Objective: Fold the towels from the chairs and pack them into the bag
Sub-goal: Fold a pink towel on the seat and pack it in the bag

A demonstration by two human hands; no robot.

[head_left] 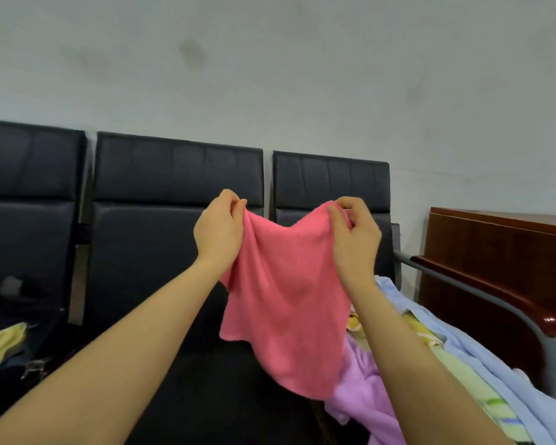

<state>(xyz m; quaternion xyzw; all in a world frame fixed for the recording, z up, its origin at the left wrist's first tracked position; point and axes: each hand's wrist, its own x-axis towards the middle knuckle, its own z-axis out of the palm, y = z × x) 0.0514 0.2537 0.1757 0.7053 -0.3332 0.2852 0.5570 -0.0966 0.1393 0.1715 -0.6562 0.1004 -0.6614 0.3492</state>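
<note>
A pink towel (284, 300) hangs in the air in front of the row of black chairs (174, 175). My left hand (219, 231) pinches its upper left corner and my right hand (355, 237) pinches its upper right corner. The top edge sags between the two hands and the cloth hangs loose below. On the right chair seat lies a heap of other towels: a purple one (363, 390), a light blue one (456, 351) and a yellow-green one (453, 367). At the far left, a yellow cloth (0, 343) lies over a dark bag-like thing I cannot make out.
A grey metal armrest (482, 293) ends the chair row on the right. Beyond it stands a reddish-brown wooden cabinet (501, 252). A pale wall (270, 75) rises behind the chairs. The middle chair seat lies under the hanging towel.
</note>
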